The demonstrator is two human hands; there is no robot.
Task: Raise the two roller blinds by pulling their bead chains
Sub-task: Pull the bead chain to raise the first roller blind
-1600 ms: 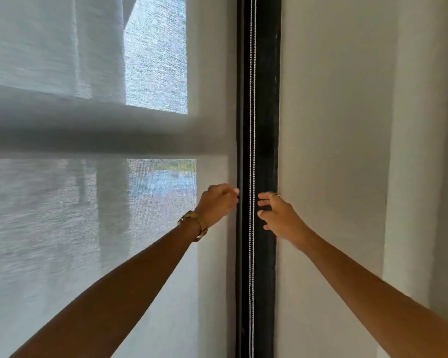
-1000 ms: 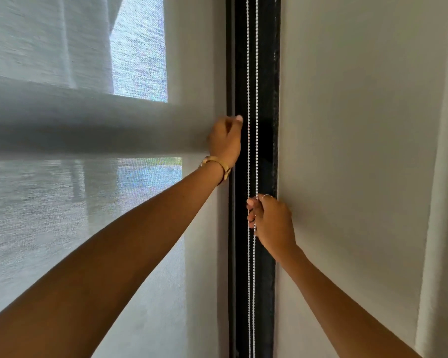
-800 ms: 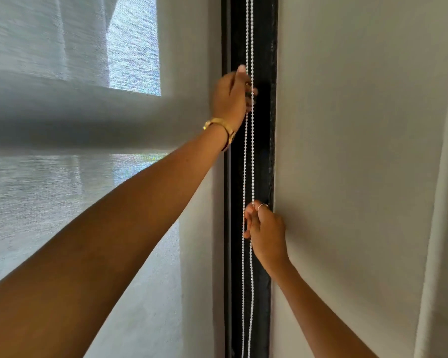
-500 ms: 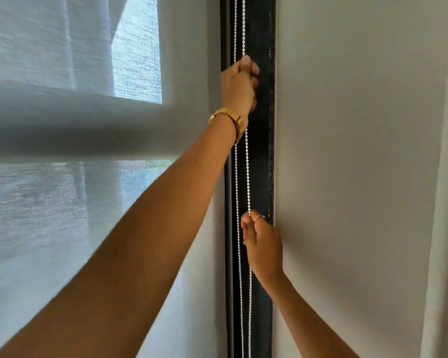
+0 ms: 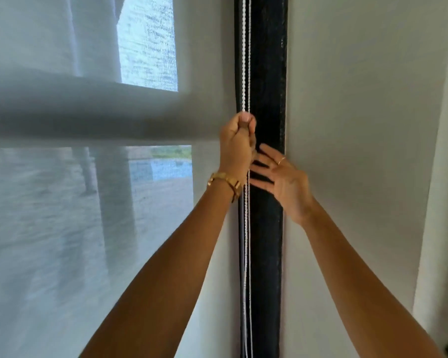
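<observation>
A: Left hand (image 5: 237, 146) dropped since half a second ago, from high on the chain (image 5: 246, 60) to about mid-frame. Right hand (image 5: 282, 182) let go and came up beside it.

B: Grip now?

A: Left is fisted tight on the chain, thumb on top, strands running into the fist and out below the wrist. Right is spread wide, fingers (image 5: 265, 164) fanned toward the chain, holding nothing.

B: Why open?

A: Looks like hand-over-hand, I'd judge: left finishes a downstroke, right reaches to take the next grip. Fist keeps tension so the loop doesn't slip.

B: Chain location?

A: Hangs straight down in front of the black frame (image 5: 267, 99), between the two blinds. Can't tell which strand is gripped.

B: Blinds?

A: Left blind (image 5: 62, 228) is sheer, outdoors showing through, and covers everything in view. Right blind (image 5: 360, 99) is opaque pale grey, also down through the frame. Neither bottom edge shows.

B: Room?

A: Pale wall strip (image 5: 445, 177) at far right. Gold bracelet (image 5: 225, 180) on left wrist.
</observation>
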